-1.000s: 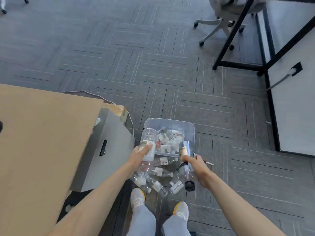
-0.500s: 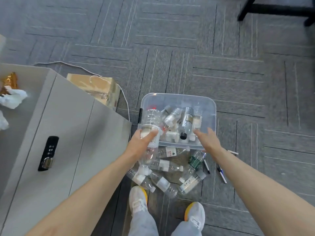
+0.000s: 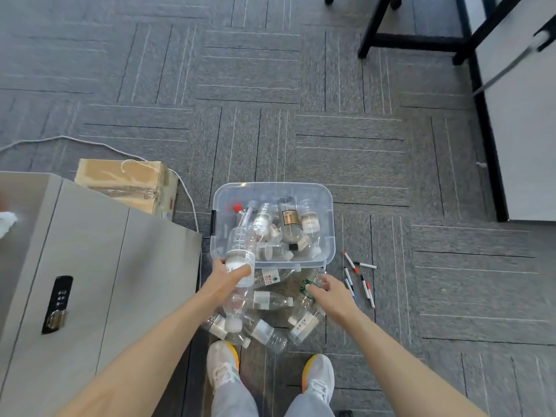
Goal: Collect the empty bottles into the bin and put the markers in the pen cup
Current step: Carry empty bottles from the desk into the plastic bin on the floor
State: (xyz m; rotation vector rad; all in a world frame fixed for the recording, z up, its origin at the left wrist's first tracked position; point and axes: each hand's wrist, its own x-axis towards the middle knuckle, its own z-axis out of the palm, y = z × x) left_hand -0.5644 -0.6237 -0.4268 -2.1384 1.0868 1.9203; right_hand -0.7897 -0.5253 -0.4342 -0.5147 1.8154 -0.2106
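- Head view: my left hand [image 3: 227, 273] grips a clear bottle [image 3: 240, 254], tilted over the bin [image 3: 272, 188] to drop in.
- My right hand [image 3: 331, 291] reaches, seemingly open, toward a green-labelled bottle [image 3: 307, 285]; markers [image 3: 359, 281] lie beside it.

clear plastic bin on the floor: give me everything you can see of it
The clear rectangular plastic bin has rounded corners, a thick rim and a dark latch on its left side. It stands upright and lidless on the grey carpet tiles, partly filled with empty clear plastic bottles lying jumbled. More bottles lie piled against its near wall. The left hand holds a large clear bottle over the near-left rim. Markers lie to its right, apart from it.
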